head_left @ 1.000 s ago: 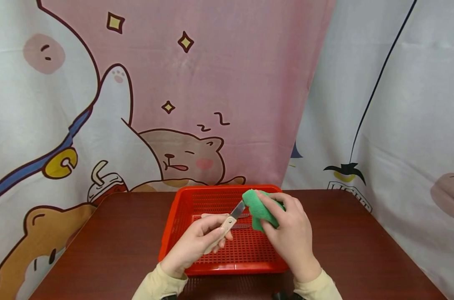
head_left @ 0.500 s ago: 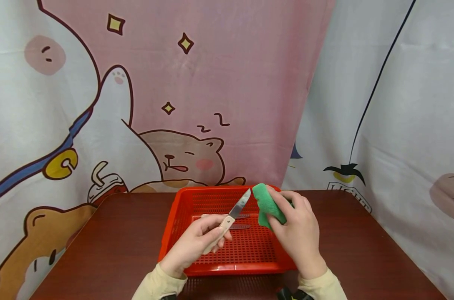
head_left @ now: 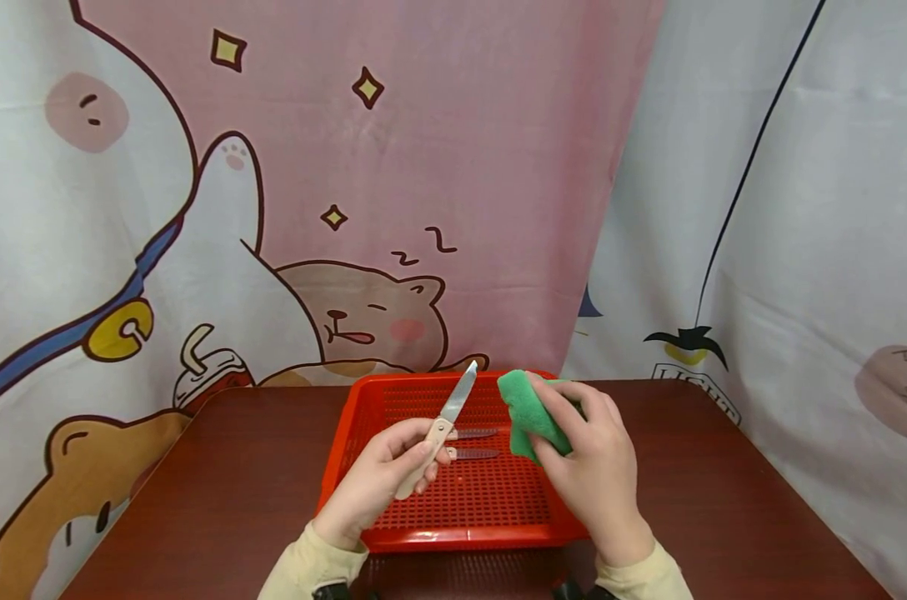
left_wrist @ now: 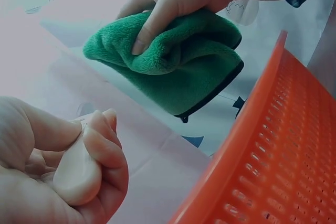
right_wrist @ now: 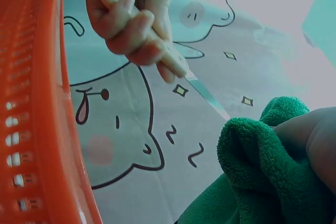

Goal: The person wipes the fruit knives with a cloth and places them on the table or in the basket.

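My left hand [head_left: 382, 475] grips a small knife [head_left: 440, 429] by its cream handle, the bare blade slanting up and away to the right. In the left wrist view the rounded handle end [left_wrist: 79, 174] shows between thumb and curled fingers. To its right, my right hand [head_left: 592, 462] pinches a bunched green cloth [head_left: 527, 417] with a dark edge. A gap separates cloth and blade in the head view. Both hands are above a red plastic basket [head_left: 468, 537]. Inside it lie two more knives, one [head_left: 474, 454] nearer me and one [head_left: 476, 433] behind, their handles mostly hidden by my left hand.
The basket has slotted walls and stands on a dark brown table [head_left: 251, 467]. Behind the table hangs a curtain [head_left: 483, 167] printed with cartoon animals, and it continues along both sides.
The cloth has come off the blade, moving right with my right hand. My left hand has shifted slightly left and tipped the knife more upright, baring the whole blade.
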The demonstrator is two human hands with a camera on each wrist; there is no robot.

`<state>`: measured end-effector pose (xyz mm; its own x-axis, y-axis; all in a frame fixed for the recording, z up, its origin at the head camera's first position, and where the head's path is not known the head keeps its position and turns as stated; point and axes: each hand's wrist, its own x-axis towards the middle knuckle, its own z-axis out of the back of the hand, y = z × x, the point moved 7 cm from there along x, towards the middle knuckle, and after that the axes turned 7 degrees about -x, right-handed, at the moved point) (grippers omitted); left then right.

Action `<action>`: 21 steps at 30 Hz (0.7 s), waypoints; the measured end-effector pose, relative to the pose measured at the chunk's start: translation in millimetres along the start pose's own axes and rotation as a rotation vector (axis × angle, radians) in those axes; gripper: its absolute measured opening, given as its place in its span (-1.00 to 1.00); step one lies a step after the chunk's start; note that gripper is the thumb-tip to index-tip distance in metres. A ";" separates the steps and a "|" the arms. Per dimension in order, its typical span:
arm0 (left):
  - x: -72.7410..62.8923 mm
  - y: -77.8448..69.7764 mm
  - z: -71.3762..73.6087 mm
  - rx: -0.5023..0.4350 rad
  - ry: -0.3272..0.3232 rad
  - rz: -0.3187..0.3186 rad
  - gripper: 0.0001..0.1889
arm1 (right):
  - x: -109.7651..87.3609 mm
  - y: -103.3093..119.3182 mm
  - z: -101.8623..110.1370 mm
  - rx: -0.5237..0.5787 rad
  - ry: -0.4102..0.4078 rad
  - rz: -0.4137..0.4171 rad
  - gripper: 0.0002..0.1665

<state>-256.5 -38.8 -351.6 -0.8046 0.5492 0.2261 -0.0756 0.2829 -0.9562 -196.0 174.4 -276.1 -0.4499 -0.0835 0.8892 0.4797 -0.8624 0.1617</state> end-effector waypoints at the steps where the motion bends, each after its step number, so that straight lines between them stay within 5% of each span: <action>1: 0.0 -0.2 0.0 -0.004 0.001 -0.001 -0.68 | -0.1 2.3 -0.8 0.007 0.008 0.006 -0.28; 21: -0.5 1.0 -3.8 -0.057 0.033 -0.027 -0.68 | -11.9 43.4 -28.7 0.081 0.116 0.152 -0.22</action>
<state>-253.9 -35.8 -352.0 -0.7827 0.5661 0.2586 -0.0626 0.3418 -0.9377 -191.4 123.7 -292.0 -0.4493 -0.2707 0.8514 0.6055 -0.7930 0.0675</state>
